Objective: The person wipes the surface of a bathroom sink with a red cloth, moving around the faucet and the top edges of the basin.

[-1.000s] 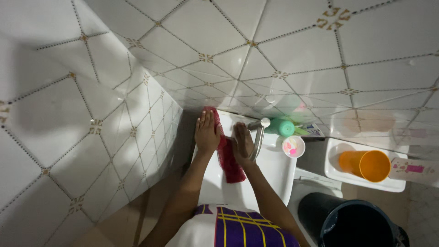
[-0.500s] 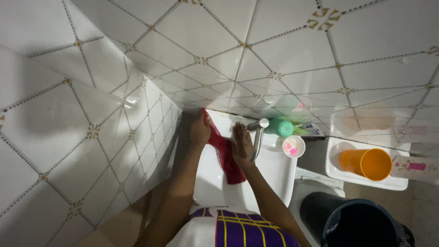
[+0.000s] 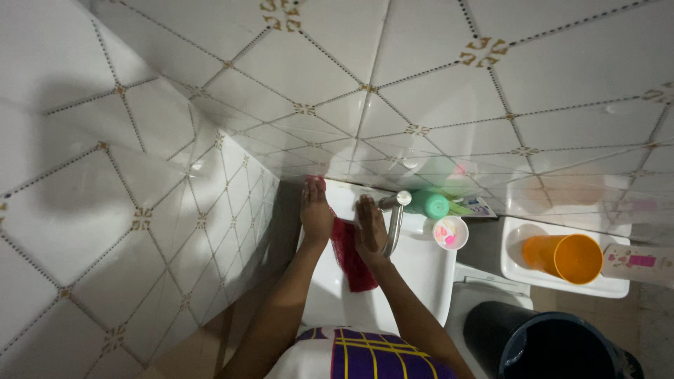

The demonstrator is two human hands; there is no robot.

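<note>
Red netted cloth (image 3: 349, 254) is being pressed flat at centre frame between the left hand (image 3: 316, 210) and right hand (image 3: 369, 226), both spread open-palmed on it rather than gripping, across the glossy white sink (image 3: 421, 270). Because nothing is being clasped, the coarse mesh could be snagged on the curved metal tap (image 3: 394, 217), or the small round cup (image 3: 450, 232) at right could be knocked over.

From my feed I saw glossy white wall tiles (image 3: 435, 77) crossed by diagonal dotted lines with small gold motifs, meeting in a corner at the left. Light glared off them and threw soft shadows. Below lay a tan floor (image 3: 203, 344), a white tray (image 3: 562, 286) and a dark bin (image 3: 547, 347) at right.
</note>
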